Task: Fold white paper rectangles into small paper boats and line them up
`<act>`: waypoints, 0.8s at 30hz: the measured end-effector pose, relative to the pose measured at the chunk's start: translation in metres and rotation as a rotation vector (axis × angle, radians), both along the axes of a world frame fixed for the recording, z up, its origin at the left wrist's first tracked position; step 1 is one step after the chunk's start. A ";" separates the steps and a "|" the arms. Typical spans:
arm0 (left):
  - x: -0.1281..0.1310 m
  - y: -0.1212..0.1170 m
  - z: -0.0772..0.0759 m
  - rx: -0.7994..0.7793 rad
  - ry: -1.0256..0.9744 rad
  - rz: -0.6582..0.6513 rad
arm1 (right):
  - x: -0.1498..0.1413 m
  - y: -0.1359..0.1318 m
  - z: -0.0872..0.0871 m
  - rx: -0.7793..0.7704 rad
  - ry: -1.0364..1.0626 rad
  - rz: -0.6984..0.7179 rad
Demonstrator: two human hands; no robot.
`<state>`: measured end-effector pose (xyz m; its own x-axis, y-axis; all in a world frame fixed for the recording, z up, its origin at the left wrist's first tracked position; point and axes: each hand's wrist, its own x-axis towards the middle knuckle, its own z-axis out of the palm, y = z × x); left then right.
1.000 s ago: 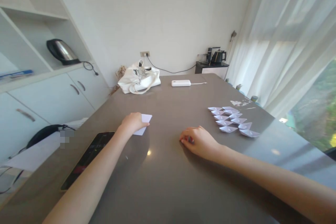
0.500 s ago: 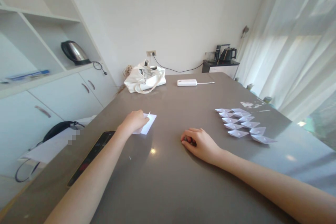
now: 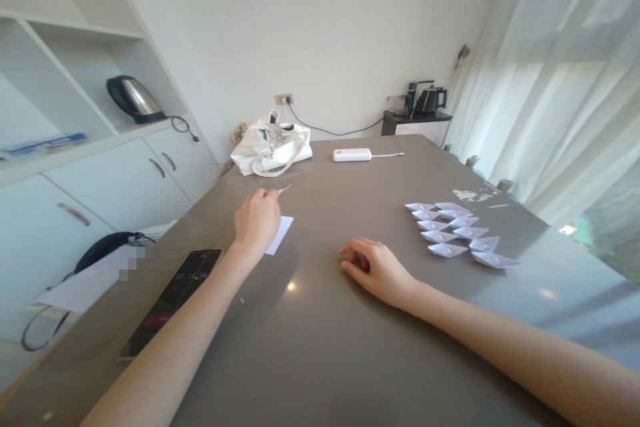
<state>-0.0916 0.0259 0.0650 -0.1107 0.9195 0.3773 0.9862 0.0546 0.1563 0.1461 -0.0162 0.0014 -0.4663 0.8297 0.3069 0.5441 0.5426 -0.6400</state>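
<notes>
My left hand is closed in a pinch on a sheet of white paper, whose thin edge sticks out past the fingertips. Under that hand, more white paper lies on the table, partly hidden by the fingers. My right hand rests on its side on the tabletop, loosely curled, with a gap between thumb and fingers and nothing visible in it. To its right stand several folded white paper boats, set out in two slanting rows.
A phone with a running timer lies beside my left forearm. Toward the back of the grey table are a white bag and a white power bank with a short cable. Paper scraps lie beyond the boats.
My left hand has risen off the paper on the table and now carries a sheet with it. The right hand has stayed put, its thumb and fingers slightly further apart.
</notes>
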 end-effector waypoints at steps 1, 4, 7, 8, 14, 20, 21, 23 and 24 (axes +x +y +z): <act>0.007 0.000 -0.004 0.056 -0.145 -0.141 | 0.001 0.002 -0.001 -0.064 0.087 -0.034; 0.037 -0.004 -0.026 0.007 -0.835 -0.378 | 0.005 0.013 -0.005 -0.282 0.402 -0.098; 0.067 -0.014 -0.052 -0.152 -1.320 -0.532 | 0.012 0.025 -0.006 -0.436 0.568 -0.046; 0.073 -0.017 -0.059 -0.192 -1.383 -0.546 | 0.014 0.028 -0.005 -0.443 0.566 -0.035; 0.069 -0.018 -0.067 -0.272 -0.936 -0.584 | 0.030 0.037 0.001 -0.475 0.321 -0.050; 0.053 -0.009 -0.057 -0.341 -0.682 -0.679 | 0.034 0.034 0.008 -0.308 0.054 -0.088; 0.052 -0.009 -0.056 -0.357 -0.666 -0.701 | 0.034 0.033 0.009 -0.271 0.043 -0.114; 0.052 -0.010 -0.055 -0.362 -0.622 -0.720 | 0.035 0.030 0.010 -0.223 0.034 -0.147; 0.053 -0.011 -0.055 -0.354 -0.606 -0.726 | 0.035 0.028 0.010 -0.212 0.030 -0.143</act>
<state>-0.0390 0.0148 0.0096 0.4381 0.8886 0.1355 0.5592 -0.3875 0.7329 0.1814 0.0123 0.0114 -0.3333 0.9337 0.1307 0.5844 0.3134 -0.7485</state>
